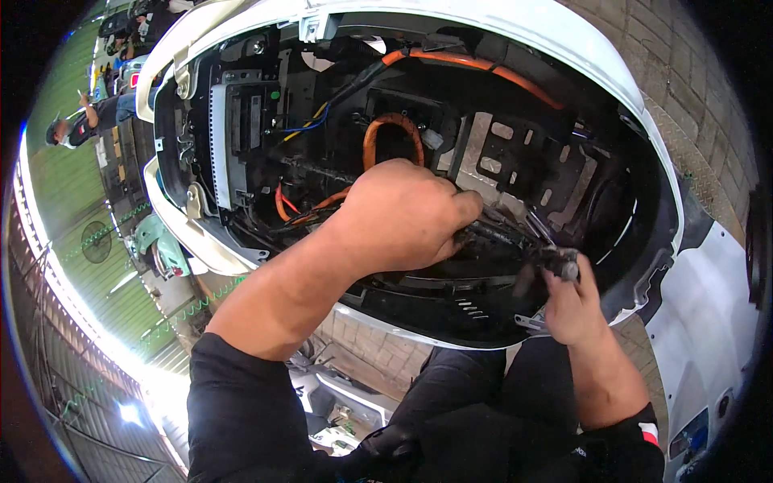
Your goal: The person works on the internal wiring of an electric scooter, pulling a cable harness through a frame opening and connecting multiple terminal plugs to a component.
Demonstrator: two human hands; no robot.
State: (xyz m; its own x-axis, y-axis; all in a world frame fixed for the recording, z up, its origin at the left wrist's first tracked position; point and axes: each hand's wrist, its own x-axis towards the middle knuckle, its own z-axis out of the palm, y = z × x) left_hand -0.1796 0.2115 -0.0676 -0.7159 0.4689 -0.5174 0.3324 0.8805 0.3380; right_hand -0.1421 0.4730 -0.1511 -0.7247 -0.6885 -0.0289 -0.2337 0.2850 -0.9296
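Observation:
Both hands reach into the open body of a white scooter (564, 24). My left hand (407, 213) is closed in a fist around a black wrapped cable (503, 233) that runs to the right. At the cable's right end my right hand (576, 310) grips a dark hand tool (564, 262) with a round metal end; its exact kind is blurred. Just beyond the tool lies a thin silver rod (539, 225). Behind my left hand loops a thick orange cable (390, 133). The palms and what lies under my left hand are hidden.
A slotted metal plate (491, 153) lies in the bay. Blue and yellow wires (306, 127) and a grey finned unit (219, 149) sit on the left. White panels (704, 314) stand at right. Far left are a person (80, 121), a fan (97, 241) and a green scooter (157, 241).

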